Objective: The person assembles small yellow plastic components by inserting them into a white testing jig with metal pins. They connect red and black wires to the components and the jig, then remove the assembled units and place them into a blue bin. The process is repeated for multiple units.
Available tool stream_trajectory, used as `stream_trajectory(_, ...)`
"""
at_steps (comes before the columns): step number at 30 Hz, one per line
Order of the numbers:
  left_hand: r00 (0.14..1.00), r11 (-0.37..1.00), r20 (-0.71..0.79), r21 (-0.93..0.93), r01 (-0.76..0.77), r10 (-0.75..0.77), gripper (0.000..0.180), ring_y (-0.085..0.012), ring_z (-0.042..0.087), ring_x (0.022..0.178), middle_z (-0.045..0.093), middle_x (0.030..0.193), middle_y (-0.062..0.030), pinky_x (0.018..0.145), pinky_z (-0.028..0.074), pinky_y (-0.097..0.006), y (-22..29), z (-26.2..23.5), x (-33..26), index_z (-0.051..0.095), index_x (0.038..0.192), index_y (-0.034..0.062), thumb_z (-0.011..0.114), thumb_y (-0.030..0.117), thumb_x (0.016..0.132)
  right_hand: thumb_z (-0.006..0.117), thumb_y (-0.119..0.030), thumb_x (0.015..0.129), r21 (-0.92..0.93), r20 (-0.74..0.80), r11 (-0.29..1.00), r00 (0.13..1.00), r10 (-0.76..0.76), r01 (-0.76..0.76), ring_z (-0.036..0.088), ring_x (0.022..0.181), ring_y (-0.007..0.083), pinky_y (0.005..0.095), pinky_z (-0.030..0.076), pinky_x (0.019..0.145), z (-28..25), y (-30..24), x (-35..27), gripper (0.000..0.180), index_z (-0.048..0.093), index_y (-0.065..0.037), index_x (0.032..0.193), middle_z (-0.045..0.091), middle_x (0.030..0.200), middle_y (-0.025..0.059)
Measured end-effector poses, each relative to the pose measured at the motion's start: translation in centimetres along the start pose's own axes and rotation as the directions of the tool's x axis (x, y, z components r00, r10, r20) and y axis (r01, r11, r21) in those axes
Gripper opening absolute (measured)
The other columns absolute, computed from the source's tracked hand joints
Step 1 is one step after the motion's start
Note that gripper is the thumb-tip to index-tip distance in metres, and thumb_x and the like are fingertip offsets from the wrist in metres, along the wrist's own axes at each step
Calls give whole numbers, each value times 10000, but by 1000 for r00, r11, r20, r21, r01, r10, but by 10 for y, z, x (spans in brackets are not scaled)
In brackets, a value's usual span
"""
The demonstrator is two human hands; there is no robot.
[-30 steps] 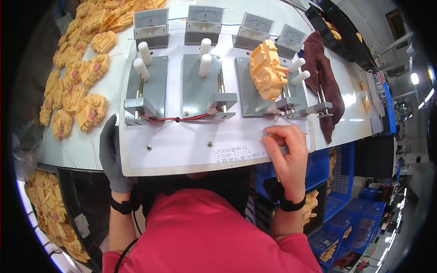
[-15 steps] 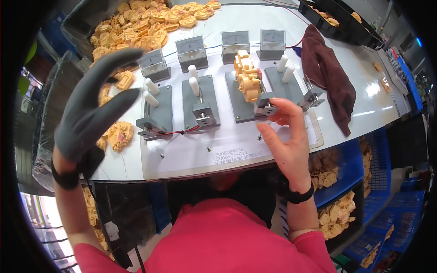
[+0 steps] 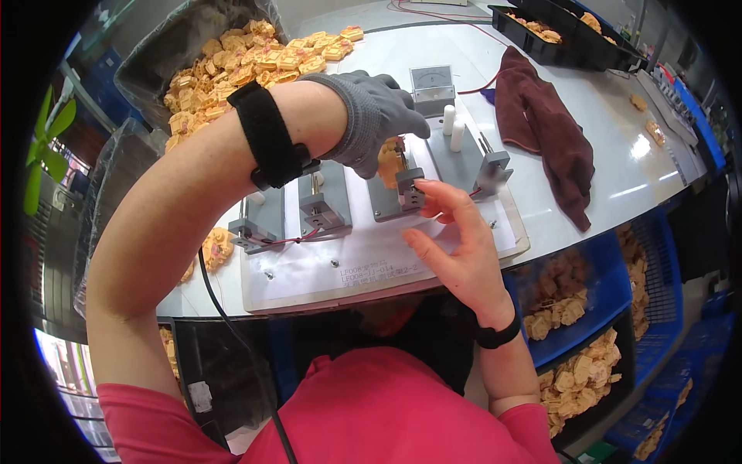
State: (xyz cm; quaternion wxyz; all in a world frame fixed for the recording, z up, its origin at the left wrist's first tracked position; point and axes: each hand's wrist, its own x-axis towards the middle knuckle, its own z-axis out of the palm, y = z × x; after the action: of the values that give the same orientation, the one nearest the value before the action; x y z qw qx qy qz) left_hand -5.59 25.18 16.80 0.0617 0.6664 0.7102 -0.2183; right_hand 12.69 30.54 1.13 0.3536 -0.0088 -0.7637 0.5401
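A yellow plastic gearbox (image 3: 390,161) stands on the third grey test fixture (image 3: 384,207) from the left. My left hand (image 3: 379,116), in a grey glove, reaches across and curls over its top, thumb on the near left side and fingers past the right; the glove hides the upper part. Bare, my right hand (image 3: 456,243) has its index fingertip against the small grey clamp block (image 3: 410,189) at the fixture's front. Its thumb is held apart below, with nothing between thumb and fingers. The glove and forearm cover most of the meters behind; one panel meter (image 3: 432,87) shows.
Other grey fixtures (image 3: 325,203) with white pegs flank this one on a white board (image 3: 309,280). Yellow gearboxes (image 3: 255,58) are heaped at the back left. A maroon cloth (image 3: 541,131) lies at right, black trays (image 3: 533,37) behind it. Blue bins (image 3: 576,332) stand below the table.
My left hand has swung from the left side over to the gearbox and come down on it. My right hand keeps its fingertip at the clamp block; the view has shifted slightly.
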Motion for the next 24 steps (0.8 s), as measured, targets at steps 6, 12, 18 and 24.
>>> stream_trajectory(6, 994, 999, -104, -31, -17, 13, 796, -316, 515, 1244, 568, 1288, -101, 1029, 471, -409, -14, 20, -5, 549, 1361, 175, 817, 89, 617, 765, -82, 828, -37, 9, 999, 1000, -13, 13, 575, 955, 197, 322, 477, 874, -2, -2, -1, 545, 555, -69, 1330, 603, 1105, 76)
stream_trajectory(12, 979, 998, -203, -60, -13, 1, 839, -328, 514, 1242, 560, 1308, -116, 1027, 467, -418, -27, 28, -17, 526, 1387, 183, 816, 74, 607, 763, -70, 822, -74, -59, 997, 998, -10, 5, 577, 945, 181, 317, 478, 840, 1, -1, -3, 493, 574, -77, 1277, 594, 1101, 69)
stream_trajectory(18, 972, 996, -230, -84, 16, -36, 872, -334, 527, 1228, 544, 1337, -131, 1028, 465, -422, -36, 28, -25, 497, 1425, 192, 817, 76, 622, 762, -69, 822, -78, -107, 996, 994, 28, -36, 573, 935, 171, 309, 473, 825, 3, -2, -4, 476, 576, -84, 1260, 590, 1079, 60)
stream_trajectory(24, 967, 980, -240, -152, -130, 92, 690, -328, 540, 1187, 587, 1261, -105, 1003, 468, -426, -30, 32, -18, 605, 1297, 155, 784, 82, 635, 761, -74, 826, -59, -7, 998, 999, 35, -36, 575, 905, 165, 301, 471, 826, 6, -8, 4, 439, 588, -73, 1229, 609, 1086, 57)
